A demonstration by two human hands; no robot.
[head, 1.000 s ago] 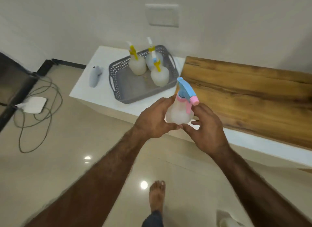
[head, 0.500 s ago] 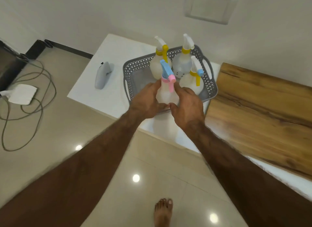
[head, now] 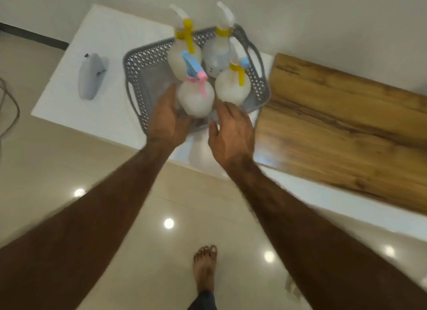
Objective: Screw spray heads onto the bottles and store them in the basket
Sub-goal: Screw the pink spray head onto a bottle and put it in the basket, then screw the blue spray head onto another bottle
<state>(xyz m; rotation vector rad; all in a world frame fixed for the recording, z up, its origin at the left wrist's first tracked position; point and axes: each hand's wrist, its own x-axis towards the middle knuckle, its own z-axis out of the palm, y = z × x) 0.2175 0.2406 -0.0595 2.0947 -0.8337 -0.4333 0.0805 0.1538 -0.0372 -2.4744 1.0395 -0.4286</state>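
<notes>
fingers point(head: 170, 94) of the left hand point(head: 169, 121) curve round the left side of the pink-and-blue bottle point(head: 196, 100) and hold it, though their tips are hidden behind its body. the right hand point(head: 232, 134) lies just beside the same bottle's lower right. its own fingers point(head: 225, 107) are loosely spread and grip nothing, and blur hides whether they brush the plastic.

the held bottle is upright with its spray head point(head: 193, 70) on, showing a blue nozzle above a pink collar and trigger. it is inside the near part of the grey basket point(head: 136, 62). i cannot tell whether its base has met the basket floor.

three more bottles stand in the basket around it. the back-left bottle point(head: 178, 60) has a yellow trigger and touches the held one. the back-right bottle point(head: 217, 55) is greyer, with a yellow collar. the front-right bottle point(head: 232, 91) carries a yellow trigger and a small blue tip, just beside the right hand's fingertips.

the basket rests on a white table point(head: 104, 39), where a grey object point(head: 90, 78) lies well apart to the left. a wooden board point(head: 346, 115) lies to the right of the basket. below both forearms is a glossy tiled floor point(head: 69, 162) with a bare foot point(head: 205, 267), and a cable point(head: 10, 106) loops at the left edge.
</notes>
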